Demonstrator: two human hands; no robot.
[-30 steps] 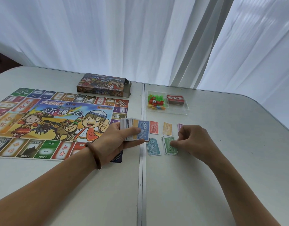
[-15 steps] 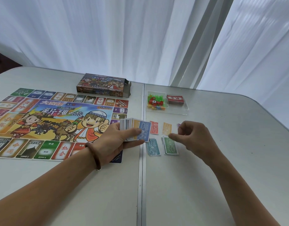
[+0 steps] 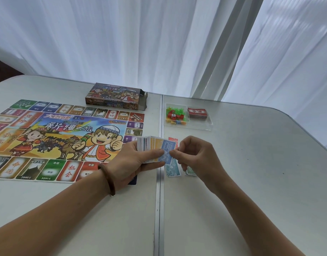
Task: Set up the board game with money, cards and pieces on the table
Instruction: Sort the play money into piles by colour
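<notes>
head: tray point(image 3: 207, 126) with pieces point(image 3: 175, 117), cards point(image 3: 197, 113)

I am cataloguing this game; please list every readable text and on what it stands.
"大富翁": game board, centre.
"新疆之旅": board, below.
"机会": red square, near edge.
"命运": tan square, near edge.
"2000元": dark square, near edge.
"3000元": green square, near edge.
"2000": blue note atop money stack; left hand holds, right hand pinches.
"机会": red card deck, clear tray.
Game box, other squares, table notes: too small, blurred or hidden.
</notes>
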